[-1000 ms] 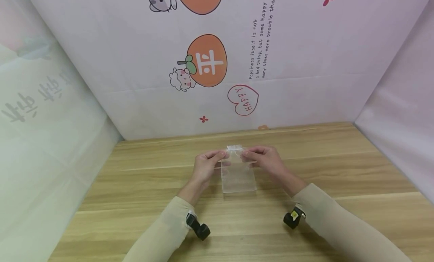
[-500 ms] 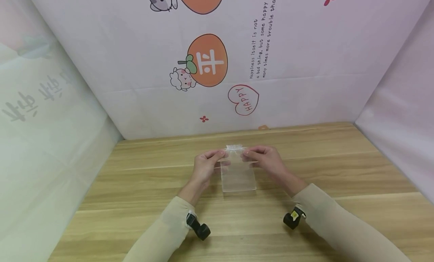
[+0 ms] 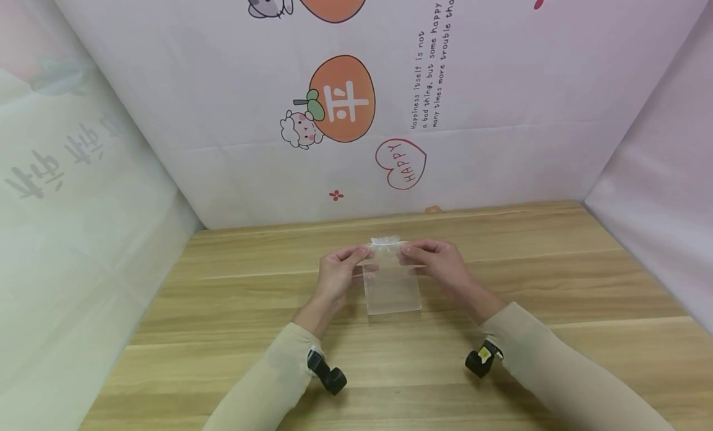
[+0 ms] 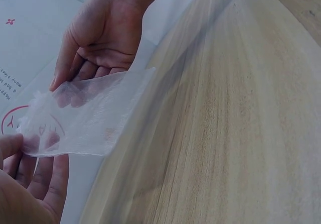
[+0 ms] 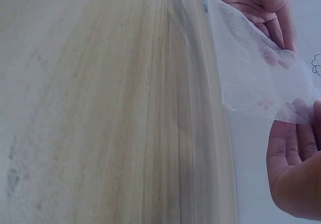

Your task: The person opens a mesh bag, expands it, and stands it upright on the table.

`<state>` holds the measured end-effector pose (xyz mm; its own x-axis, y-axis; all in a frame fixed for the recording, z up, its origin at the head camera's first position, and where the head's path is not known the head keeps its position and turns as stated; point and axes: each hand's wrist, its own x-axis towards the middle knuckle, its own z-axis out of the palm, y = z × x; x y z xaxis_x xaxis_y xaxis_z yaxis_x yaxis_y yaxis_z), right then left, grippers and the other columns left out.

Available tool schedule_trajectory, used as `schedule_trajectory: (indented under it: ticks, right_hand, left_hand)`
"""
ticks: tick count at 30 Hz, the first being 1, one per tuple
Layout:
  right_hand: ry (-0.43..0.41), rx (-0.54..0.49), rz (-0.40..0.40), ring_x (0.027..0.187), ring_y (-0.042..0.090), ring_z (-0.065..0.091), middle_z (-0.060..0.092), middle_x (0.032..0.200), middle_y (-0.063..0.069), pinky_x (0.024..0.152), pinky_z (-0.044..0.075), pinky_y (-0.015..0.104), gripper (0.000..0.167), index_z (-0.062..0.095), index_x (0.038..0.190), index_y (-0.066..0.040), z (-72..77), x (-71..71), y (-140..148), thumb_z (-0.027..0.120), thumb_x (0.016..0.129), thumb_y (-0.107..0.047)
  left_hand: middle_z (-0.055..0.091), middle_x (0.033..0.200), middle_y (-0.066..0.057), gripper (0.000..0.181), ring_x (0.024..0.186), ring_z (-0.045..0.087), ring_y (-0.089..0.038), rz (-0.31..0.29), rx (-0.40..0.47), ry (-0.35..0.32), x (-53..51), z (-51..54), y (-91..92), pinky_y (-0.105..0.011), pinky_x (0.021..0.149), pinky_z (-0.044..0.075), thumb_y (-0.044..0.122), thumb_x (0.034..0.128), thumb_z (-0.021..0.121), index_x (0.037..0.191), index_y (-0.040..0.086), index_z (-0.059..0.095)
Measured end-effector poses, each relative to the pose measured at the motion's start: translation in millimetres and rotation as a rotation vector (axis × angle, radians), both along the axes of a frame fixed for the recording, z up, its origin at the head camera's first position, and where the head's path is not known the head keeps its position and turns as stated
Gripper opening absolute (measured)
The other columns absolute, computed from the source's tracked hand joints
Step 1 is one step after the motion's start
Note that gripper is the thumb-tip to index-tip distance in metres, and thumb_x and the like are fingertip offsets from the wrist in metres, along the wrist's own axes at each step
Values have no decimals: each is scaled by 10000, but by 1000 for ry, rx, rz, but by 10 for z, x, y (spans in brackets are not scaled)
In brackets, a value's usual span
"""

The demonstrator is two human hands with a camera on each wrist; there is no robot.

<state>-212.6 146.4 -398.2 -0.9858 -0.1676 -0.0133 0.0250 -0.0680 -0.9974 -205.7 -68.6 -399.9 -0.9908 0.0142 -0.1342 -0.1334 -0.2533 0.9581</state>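
Observation:
A sheer white drawstring pouch (image 3: 392, 288) hangs between both hands above the table, its gathered top edge uppermost in the head view. My left hand (image 3: 337, 275) pinches the pouch's upper left side between thumb and fingers. On the opposite side my right hand (image 3: 442, 267) grips the upper right edge the same way. Fingertips show through the thin fabric in both wrist views, where the pouch (image 4: 95, 113) looks flat. No contents can be made out inside the pouch (image 5: 251, 68).
A wood-grain table (image 3: 390, 369) lies beneath the hands. Behind it rises a white printed cloth (image 3: 250, 109) with cartoon figures, and pale cloth also covers the left and right sides. Each forearm wears a small black wrist camera (image 3: 328, 372).
The pouch's top has spread slightly wider, with the right hand shifting a little to the right. The bottom edge has risen slightly. Both hands keep their hold.

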Motion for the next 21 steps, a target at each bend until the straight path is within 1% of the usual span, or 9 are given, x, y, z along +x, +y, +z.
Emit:
schedule_trajectory:
  ticks: [5, 9, 15, 21]
  right_hand:
    - [-10, -24, 0, 908, 154, 721, 756, 981, 65, 861, 579, 394, 298, 651, 1147, 115, 3, 0, -1, 673, 982, -132]
    - [-34, -49, -10, 912, 150, 720, 755, 966, 45, 869, 576, 387, 283, 663, 1138, 97, -9, -6, 3, 677, 980, -138]
    - [-63, -86, -6, 913, 144, 715, 753, 962, 33, 878, 573, 373, 299, 654, 1157, 92, 4, 2, -6, 672, 985, -152]
    - [-118, -138, 10, 949, 147, 710, 752, 992, 18, 882, 569, 329, 151, 697, 1085, -39, 24, 21, -17, 653, 997, -154]
  left_hand:
    - [744, 1030, -133, 227, 870, 747, -274, -2, 1, 6, -5, -13, -9, -458, 831, 590, 176, 954, 713, 1110, 14, 738]
    - [737, 1059, -134, 251, 883, 745, -278, 0, 3, 4, 3, -16, -16, -439, 820, 594, 192, 959, 705, 1144, 23, 730]
    - [738, 1042, -98, 249, 867, 746, -263, 15, 31, -10, 6, -7, -9, -429, 820, 595, 193, 964, 699, 1153, 34, 729]
    - [742, 1028, -84, 256, 824, 747, -239, 31, 60, -11, 11, 7, 9, -392, 765, 609, 200, 954, 711, 1143, 28, 729]
